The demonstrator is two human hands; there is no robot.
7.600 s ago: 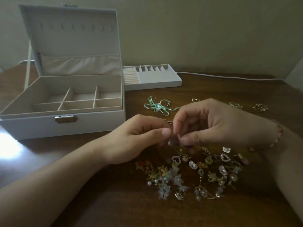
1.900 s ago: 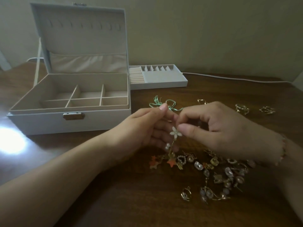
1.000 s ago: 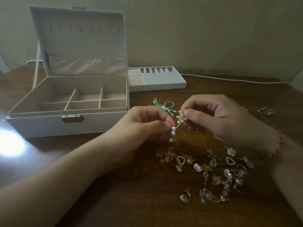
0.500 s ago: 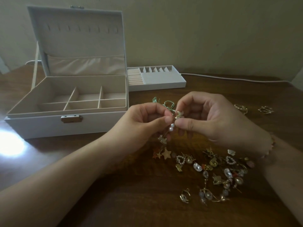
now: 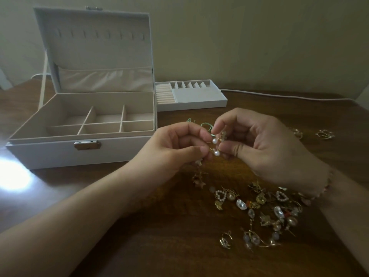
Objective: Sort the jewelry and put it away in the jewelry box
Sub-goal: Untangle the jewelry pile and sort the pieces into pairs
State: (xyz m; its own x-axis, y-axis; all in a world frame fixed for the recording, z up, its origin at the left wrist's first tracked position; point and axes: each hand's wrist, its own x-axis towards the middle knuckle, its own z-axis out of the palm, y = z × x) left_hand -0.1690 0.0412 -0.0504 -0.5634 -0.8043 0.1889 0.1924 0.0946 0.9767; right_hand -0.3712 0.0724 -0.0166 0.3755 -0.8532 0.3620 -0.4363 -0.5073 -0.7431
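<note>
The pearl earrings (image 5: pixel 215 146) sit pinched between both hands above the table (image 5: pixel 159 246), and the star charm (image 5: pixel 199 181) that hung clear half a second ago now trails by the left palm, so untangling seems nearly done. The left hand (image 5: pixel 175 154) and right hand (image 5: pixel 265 148) have fingertips closed on the cluster. The jewelry box (image 5: pixel 83 124) stands open and empty; loose jewelry (image 5: pixel 259 212) lies below

Two hands (image 5: pixel 219 148), one box (image 5: pixel 60 154) (open), one tray (image 5: pixel 195 100)

Both hands (image 5: pixel 219 148) raised, fingertips pinched together.
</note>
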